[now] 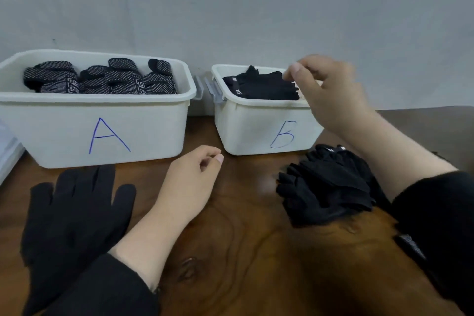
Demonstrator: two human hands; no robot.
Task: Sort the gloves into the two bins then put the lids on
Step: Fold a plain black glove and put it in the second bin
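Nearest me lies a plain black glove (74, 218) beside my loosely curled, empty left hand (189, 182), while my right hand (331, 90) hovers slack over bin B (256, 131), apparently mid-sort, so next I'd grab from the glove pile (325, 185).

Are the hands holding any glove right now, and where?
Neither: right hand hovers loosely curled over bin B; left hand rests empty on the table.

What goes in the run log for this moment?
right hand over bin B, empty | left hand idle | gloves unsorted | lids off
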